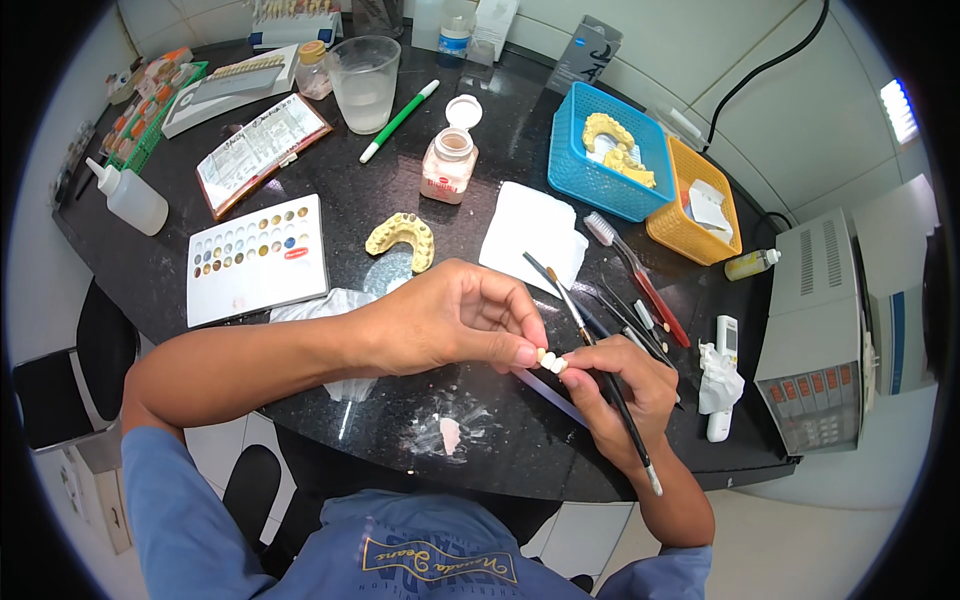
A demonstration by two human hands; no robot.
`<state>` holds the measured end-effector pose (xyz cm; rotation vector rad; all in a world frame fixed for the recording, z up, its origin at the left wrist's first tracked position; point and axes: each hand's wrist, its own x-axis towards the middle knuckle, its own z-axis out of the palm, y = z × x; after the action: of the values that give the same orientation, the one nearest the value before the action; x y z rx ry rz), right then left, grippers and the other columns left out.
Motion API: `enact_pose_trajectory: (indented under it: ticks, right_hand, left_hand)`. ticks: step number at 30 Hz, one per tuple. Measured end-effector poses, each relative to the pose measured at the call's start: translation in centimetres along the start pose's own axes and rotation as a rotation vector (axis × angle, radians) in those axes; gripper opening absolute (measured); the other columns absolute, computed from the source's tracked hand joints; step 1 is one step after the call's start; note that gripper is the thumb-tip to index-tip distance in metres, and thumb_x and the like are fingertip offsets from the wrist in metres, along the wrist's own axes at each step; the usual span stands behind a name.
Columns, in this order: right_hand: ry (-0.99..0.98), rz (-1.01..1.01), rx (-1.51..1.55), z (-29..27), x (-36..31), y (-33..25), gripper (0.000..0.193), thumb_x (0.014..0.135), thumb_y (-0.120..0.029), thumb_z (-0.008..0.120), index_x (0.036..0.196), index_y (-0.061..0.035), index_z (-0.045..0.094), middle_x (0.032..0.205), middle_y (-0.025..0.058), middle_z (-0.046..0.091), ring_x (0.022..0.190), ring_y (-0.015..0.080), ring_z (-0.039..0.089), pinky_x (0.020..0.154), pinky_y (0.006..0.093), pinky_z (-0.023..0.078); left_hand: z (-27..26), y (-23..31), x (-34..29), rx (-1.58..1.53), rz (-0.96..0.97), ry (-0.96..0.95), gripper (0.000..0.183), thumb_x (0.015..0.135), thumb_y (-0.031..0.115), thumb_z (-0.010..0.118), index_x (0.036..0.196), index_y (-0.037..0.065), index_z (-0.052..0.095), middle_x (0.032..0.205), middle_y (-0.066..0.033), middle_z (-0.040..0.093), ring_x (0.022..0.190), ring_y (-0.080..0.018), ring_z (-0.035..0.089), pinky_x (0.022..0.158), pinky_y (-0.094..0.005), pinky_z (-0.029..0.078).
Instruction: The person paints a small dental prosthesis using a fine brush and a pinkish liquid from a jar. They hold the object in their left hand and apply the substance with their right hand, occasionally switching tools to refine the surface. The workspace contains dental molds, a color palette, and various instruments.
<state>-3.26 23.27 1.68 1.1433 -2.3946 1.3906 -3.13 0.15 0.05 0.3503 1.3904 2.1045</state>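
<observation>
Between my two hands is a small white dental bridge point(551, 361) of several joined tooth crowns. My left hand point(440, 320) pinches one end of it between thumb and forefinger. At the other end, the thumb and finger of my right hand point(625, 395) are closed on it too. A slim dark-handled brush point(632, 432) also lies through my right hand, slanting down toward the wrist. Beyond my left hand sits a yellowish dental arch model point(402, 238) on the black worktop. Pinkish-white powder point(450, 436) is scattered on the worktop nearer me.
A shade palette point(258, 290) lies at left. An open powder jar point(448, 168), a green marker point(400, 122) and a glass cup point(364, 90) stand or lie farther back. White tissue point(530, 232), a toothbrush point(650, 290), a blue basket point(570, 180) and a machine point(810, 330) are at right.
</observation>
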Motion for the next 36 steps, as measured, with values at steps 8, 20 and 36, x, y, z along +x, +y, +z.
enact_pose_trajectory:
  ticks: [8,20,36]
  right_hand:
    - [-0.003,-0.003,0.033,0.2,0.0,-0.2,0.015,0.075,0.000,0.075,0.087,-0.0029,0.067,0.073,0.0081,0.067,0.057,0.0126,0.060,0.050,0.0229,0.044]
    - [-0.021,0.082,0.049,0.2,-0.5,-0.1,0.013,0.078,-0.005,0.074,0.085,0.0004,0.065,0.075,0.0100,0.067,0.061,0.0138,0.060,0.056,0.0233,0.045]
    - [0.050,0.123,0.057,0.6,-0.5,0.3,0.027,0.071,-0.014,0.084,0.080,-0.0029,0.061,0.071,0.0038,0.064,0.056,0.0065,0.057,0.049,0.0198,0.044]
  left_hand:
    - [0.7,0.4,-0.2,-0.015,0.027,0.057,0.018,0.086,0.009,0.070,0.099,-0.002,0.065,0.093,-0.0088,0.068,0.084,-0.0112,0.065,0.078,-0.0236,0.052]
    - [1.1,0.1,-0.3,0.104,0.099,0.065,0.021,0.085,0.003,0.067,0.106,-0.002,0.065,0.100,-0.0097,0.067,0.094,-0.0118,0.063,0.086,-0.0259,0.050]
    - [1.6,-0.8,-0.2,0.049,0.122,-0.002,0.036,0.083,0.003,0.071,0.116,-0.002,0.058,0.102,-0.0058,0.062,0.095,-0.0089,0.059,0.083,-0.0240,0.050]
